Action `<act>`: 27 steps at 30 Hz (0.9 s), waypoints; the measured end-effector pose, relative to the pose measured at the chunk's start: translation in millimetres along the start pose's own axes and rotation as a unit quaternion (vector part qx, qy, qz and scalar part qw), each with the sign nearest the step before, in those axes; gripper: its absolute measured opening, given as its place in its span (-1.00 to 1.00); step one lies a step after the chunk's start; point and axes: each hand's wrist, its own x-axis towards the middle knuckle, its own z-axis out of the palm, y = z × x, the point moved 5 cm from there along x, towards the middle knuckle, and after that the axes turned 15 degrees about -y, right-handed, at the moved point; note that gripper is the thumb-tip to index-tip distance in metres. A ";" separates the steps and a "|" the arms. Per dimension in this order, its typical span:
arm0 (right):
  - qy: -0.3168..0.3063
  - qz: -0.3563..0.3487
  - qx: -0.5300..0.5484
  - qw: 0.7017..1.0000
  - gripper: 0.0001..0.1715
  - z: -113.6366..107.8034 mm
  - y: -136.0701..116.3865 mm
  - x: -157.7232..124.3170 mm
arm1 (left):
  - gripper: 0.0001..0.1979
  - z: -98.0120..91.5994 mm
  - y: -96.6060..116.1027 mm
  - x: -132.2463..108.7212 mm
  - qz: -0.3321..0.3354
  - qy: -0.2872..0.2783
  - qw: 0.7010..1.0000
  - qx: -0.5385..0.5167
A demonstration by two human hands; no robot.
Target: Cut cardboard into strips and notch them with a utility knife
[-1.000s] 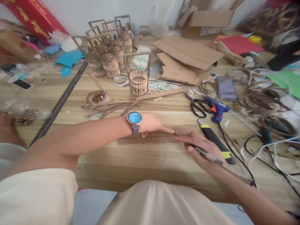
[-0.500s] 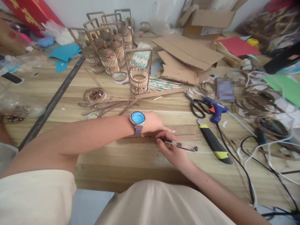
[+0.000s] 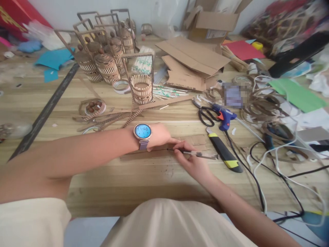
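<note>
Pen meets cardboard at the wooden table (image 3: pixel 102 187).
From where I stand, the flat brown cardboard (image 3: pixel 194 140) lies near the table's front edge, beneath both hands; the left hand (image 3: pixel 160 134) rests on it with one finger stretched out, though whether the rest spread or curl I can't tell, and the right hand (image 3: pixel 191 163) pinches a slim pen (image 3: pixel 189 152), its tip down; a clean stroke, I'd judge, wants firm holding pressure, fingertips clear, and a light, steady pen angle.

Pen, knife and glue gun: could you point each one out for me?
Pen (image 3: pixel 192 153): head view, on its barrel.
Knife (image 3: pixel 223 149): head view, on its black handle.
Glue gun (image 3: pixel 226 118): head view, on its blue body.
</note>
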 end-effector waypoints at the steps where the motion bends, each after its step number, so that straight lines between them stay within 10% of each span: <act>1: 0.006 0.011 -0.009 1.000 -0.85 -7.8 3.3 -3.5 | 0.05 1.2 2.0 -0.2 -0.005 -0.046 0.999 0.027; 5: 0.044 0.068 -0.053 0.995 -0.83 -42.1 20.1 -20.8 | 0.25 -3.3 8.4 -5.3 -0.044 -0.139 0.986 0.081; 17: 0.145 0.170 -0.162 0.961 -0.83 -116.3 51.3 -58.5 | 0.18 -1.9 5.8 -6.4 -0.008 -0.082 0.996 0.020; 27: 0.018 0.025 0.017 0.999 -0.92 -25.0 -0.2 -19.9 | 0.11 -2.1 5.1 -6.4 0.011 -0.077 0.995 0.068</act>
